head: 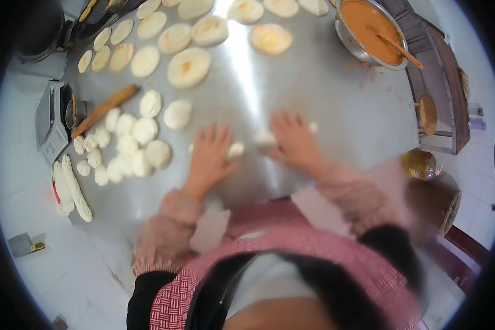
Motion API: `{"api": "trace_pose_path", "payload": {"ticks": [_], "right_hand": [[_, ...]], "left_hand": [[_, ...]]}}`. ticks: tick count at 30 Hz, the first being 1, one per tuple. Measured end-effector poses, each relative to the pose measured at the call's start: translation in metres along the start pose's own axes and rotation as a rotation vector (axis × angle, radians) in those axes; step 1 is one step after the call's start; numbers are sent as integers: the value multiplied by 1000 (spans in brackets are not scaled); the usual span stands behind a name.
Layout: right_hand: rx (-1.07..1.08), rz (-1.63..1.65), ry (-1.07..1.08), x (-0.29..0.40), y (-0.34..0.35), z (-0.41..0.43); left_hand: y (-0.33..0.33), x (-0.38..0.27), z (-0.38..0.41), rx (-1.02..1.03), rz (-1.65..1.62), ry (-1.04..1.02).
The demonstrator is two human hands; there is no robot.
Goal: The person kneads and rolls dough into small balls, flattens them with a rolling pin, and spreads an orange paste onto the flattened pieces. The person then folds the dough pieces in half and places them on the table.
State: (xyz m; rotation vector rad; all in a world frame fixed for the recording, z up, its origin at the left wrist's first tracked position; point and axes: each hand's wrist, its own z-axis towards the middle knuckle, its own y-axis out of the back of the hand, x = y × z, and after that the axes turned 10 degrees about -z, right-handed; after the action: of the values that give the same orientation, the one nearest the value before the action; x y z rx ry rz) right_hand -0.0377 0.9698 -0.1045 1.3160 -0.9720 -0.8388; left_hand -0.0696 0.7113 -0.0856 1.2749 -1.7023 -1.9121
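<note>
My left hand (208,154) lies palm down on the metal worktop, fingers spread, over a dough strip (236,151) that shows on both sides of it. To the right, my right hand (293,134) is also flat with its fingers apart. Under it a second dough piece (266,139) sticks out at the left, with a small tip at the right. Both hands are somewhat blurred, and the palms hide the middle of each piece. A flattened dough round (178,115) lies just beyond my left hand. Left of that hand is a cluster of dough balls (128,144).
Several browned flatbreads (189,68) cover the far worktop (334,111). A wooden rolling pin (104,110) and long dough rolls (76,187) lie left, near a scale (53,123). A metal bowl of orange-brown paste (371,31) holds a wooden-handled utensil. An oil bottle (421,165) stands right.
</note>
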Motion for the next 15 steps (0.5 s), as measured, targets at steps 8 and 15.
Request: {"api": "trace_pose_path", "payload": {"ticks": [8, 15], "right_hand": [[-109, 653, -705, -13, 49, -10], [-312, 307, -259, -33, 24, -30]], "left_hand": [[-5, -24, 16, -499, -657, 689], [-46, -58, 31, -501, -643, 322]]}}
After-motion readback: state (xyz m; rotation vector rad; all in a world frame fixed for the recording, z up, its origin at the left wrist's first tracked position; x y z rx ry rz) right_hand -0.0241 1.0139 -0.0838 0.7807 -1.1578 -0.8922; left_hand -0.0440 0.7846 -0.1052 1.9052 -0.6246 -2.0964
